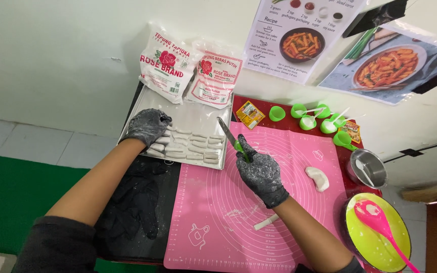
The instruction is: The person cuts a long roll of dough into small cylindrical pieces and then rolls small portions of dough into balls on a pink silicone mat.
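Observation:
My left hand, in a flour-dusted black glove, rests on white dough sticks lined up in rows on a metal tray. My right hand, also gloved, grips a green-handled knife whose blade points up and left over the tray's right edge. Below the right hand lies a pink silicone mat. A short dough stick lies on the mat beside my right forearm. A curved lump of white dough sits on the mat to the right.
Two white flour bags lean on the wall behind the tray. Small green cups with white spoons, seasoning sachets, a steel pot and a yellow-green bowl with a pink spoon stand at right. Black gloves lie at left.

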